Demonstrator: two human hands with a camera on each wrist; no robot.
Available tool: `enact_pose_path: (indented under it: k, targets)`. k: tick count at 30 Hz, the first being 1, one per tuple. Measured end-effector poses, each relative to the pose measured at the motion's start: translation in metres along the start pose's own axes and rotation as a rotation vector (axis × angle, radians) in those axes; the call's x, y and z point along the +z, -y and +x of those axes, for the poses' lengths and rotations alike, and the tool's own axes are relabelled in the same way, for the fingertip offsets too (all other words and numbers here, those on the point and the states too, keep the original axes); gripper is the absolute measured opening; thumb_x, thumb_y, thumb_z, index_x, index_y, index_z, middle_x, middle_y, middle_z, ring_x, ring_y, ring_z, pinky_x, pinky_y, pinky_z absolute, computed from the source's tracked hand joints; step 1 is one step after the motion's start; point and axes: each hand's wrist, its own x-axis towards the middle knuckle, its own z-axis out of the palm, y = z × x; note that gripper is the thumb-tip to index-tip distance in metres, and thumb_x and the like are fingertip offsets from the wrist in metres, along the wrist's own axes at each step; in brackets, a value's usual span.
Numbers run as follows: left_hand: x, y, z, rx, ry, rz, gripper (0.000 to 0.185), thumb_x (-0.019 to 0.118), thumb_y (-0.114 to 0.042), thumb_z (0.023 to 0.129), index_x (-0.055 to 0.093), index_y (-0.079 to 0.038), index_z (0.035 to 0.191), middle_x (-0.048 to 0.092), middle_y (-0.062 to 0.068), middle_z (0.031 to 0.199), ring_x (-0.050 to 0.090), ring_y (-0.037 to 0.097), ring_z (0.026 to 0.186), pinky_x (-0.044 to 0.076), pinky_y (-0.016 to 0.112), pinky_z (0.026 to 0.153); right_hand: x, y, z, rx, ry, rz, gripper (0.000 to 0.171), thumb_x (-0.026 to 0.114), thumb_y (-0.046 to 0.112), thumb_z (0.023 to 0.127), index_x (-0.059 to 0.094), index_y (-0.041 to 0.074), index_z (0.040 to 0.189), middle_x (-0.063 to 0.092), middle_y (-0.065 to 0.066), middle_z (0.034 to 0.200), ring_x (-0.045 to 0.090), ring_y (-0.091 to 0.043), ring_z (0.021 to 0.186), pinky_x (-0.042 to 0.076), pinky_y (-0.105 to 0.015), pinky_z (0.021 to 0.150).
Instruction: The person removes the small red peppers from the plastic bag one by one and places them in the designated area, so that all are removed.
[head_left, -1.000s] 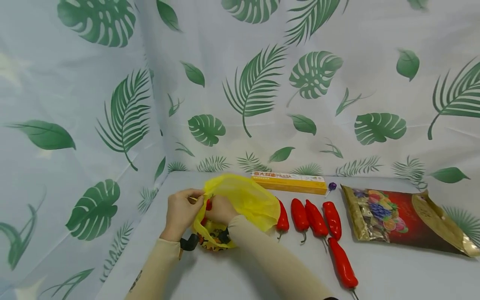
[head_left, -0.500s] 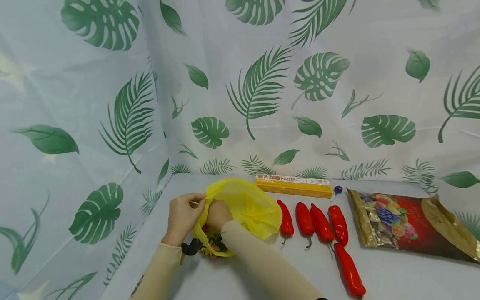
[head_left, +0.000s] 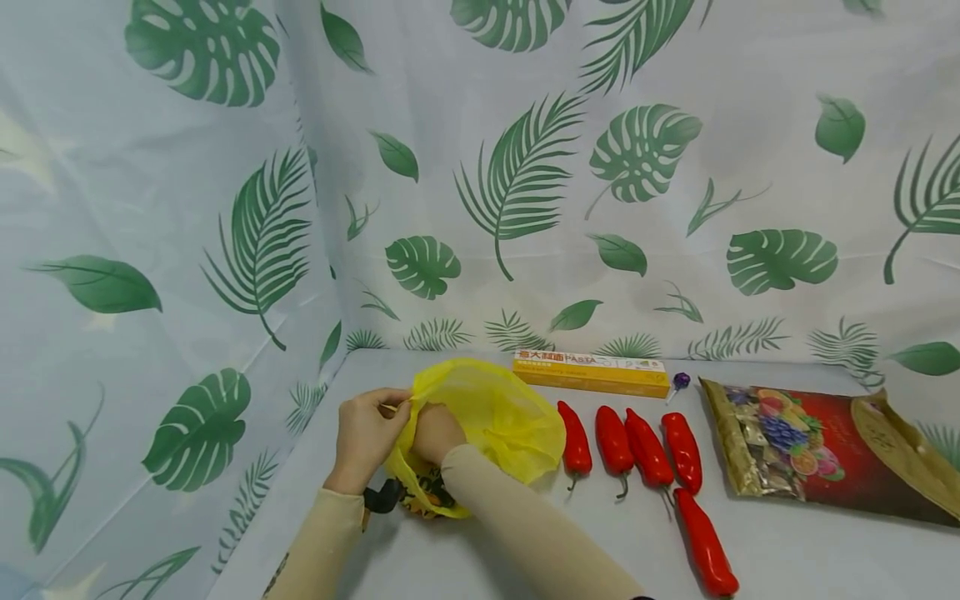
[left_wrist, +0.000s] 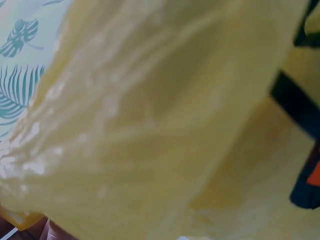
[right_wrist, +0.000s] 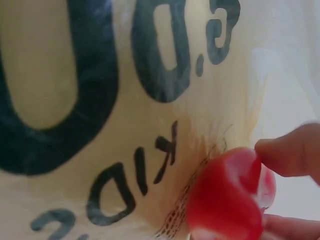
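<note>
A yellow plastic bag [head_left: 510, 400] with dark printing stands with its mouth toward me on the table. My left hand [head_left: 367, 437] pinches the left side of its rim; the bag fills most of the left wrist view. My right hand [head_left: 437, 433] reaches inside the bag, its fingers hidden in the head view. In the right wrist view, its thumb and fingers pinch a red pepper [right_wrist: 225, 195] beside the bag's printed wall. Several more red peppers lie right of the bag, the closest red pepper [head_left: 575, 442] almost touching it.
Behind the peppers lies a yellow pasta box [head_left: 592, 375], with a purple lollipop [head_left: 681, 381] at its right end. A large red and gold candy bag [head_left: 817, 454] lies far right. A leaf-patterned curtain [head_left: 517, 175] borders the table at the back and left.
My right hand has gone deeper into the yellow bag, and the red pepper it grips has dropped out of sight in the head view. The left hand keeps its pinch on the rim.
</note>
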Motion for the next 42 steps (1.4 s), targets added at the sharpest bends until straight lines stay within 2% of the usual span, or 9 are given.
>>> enact_pose_path:
  k: [3,6,12,16,22,29,34,37,42]
  targets:
    - [0.001,-0.001,0.0,-0.002,0.0,-0.001,0.014,0.08,-0.009,0.088,0.084,-0.012,0.1,0.08,0.008,0.088,0.071,0.015,0.068,0.058,0.021,0.059,-0.001,-0.002,-0.002,-0.003,-0.007,-0.019,0.013,0.069,0.017,0.092,0.076,0.006,0.094,0.076,-0.006,0.087,0.068,-0.017,0.079,0.058,-0.031,0.075]
    - [0.002,-0.001,-0.001,-0.003,0.003,-0.007,0.014,0.079,-0.009,0.088,0.084,-0.012,0.101,0.08,0.008,0.088,0.071,0.015,0.068,0.058,0.021,0.059,-0.001,-0.005,-0.003,0.004,-0.031,0.016,0.013,0.069,0.017,0.094,0.076,0.007,0.097,0.076,-0.007,0.087,0.068,-0.017,0.077,0.058,-0.031,0.073]
    - [0.005,0.0,0.002,0.008,-0.004,0.002,0.014,0.079,-0.008,0.087,0.084,-0.011,0.1,0.081,0.008,0.089,0.071,0.016,0.068,0.057,0.022,0.058,-0.008,-0.012,-0.003,0.072,-0.038,0.078,0.021,0.08,0.016,0.085,0.073,0.003,0.1,0.075,-0.008,0.089,0.066,-0.019,0.078,0.059,-0.035,0.076]
    - [0.007,-0.002,0.004,0.015,-0.01,0.021,0.012,0.079,-0.008,0.087,0.084,-0.01,0.098,0.081,0.009,0.089,0.072,0.018,0.069,0.06,0.025,0.059,-0.015,-0.02,-0.006,0.081,-0.029,0.113,0.033,0.084,0.016,0.082,0.074,0.005,0.111,0.078,-0.008,0.1,0.07,-0.021,0.09,0.061,-0.038,0.085]
    - [0.01,-0.006,0.007,0.011,-0.007,0.042,0.01,0.079,-0.01,0.089,0.084,-0.008,0.098,0.081,0.01,0.091,0.073,0.02,0.071,0.062,0.029,0.061,-0.032,-0.025,-0.016,0.115,-0.017,0.203,0.044,0.082,0.013,0.086,0.072,0.008,0.129,0.077,-0.008,0.118,0.071,-0.022,0.103,0.061,-0.04,0.093]
    - [0.011,-0.007,0.009,0.021,-0.015,0.054,0.012,0.078,-0.011,0.09,0.084,-0.007,0.1,0.081,0.011,0.091,0.075,0.023,0.073,0.064,0.034,0.062,-0.056,-0.023,-0.032,0.131,0.01,0.291,0.045,0.081,0.018,0.09,0.071,0.006,0.132,0.078,-0.011,0.117,0.072,-0.021,0.097,0.064,-0.036,0.084]
    - [0.014,-0.008,0.01,0.019,-0.007,0.05,0.012,0.078,-0.011,0.09,0.084,-0.008,0.099,0.081,0.011,0.09,0.075,0.024,0.074,0.064,0.034,0.064,-0.068,-0.026,-0.043,0.115,-0.001,0.329,0.037,0.08,0.017,0.091,0.074,0.005,0.125,0.079,-0.01,0.108,0.071,-0.017,0.087,0.064,-0.031,0.076]
    - [0.015,-0.01,0.009,0.004,0.004,0.039,0.012,0.078,-0.012,0.09,0.084,-0.009,0.1,0.081,0.01,0.091,0.075,0.024,0.076,0.064,0.034,0.065,-0.073,-0.03,-0.051,0.143,0.004,0.355,0.035,0.081,0.018,0.09,0.076,0.004,0.121,0.079,-0.007,0.107,0.068,-0.014,0.086,0.064,-0.031,0.079]
    - [0.017,-0.012,0.009,-0.022,0.011,0.027,0.012,0.078,-0.013,0.091,0.083,-0.009,0.101,0.081,0.011,0.093,0.075,0.024,0.078,0.064,0.034,0.065,-0.083,-0.035,-0.063,0.193,0.009,0.43,0.044,0.082,0.02,0.09,0.072,0.004,0.129,0.078,-0.009,0.117,0.07,-0.017,0.096,0.064,-0.036,0.088]
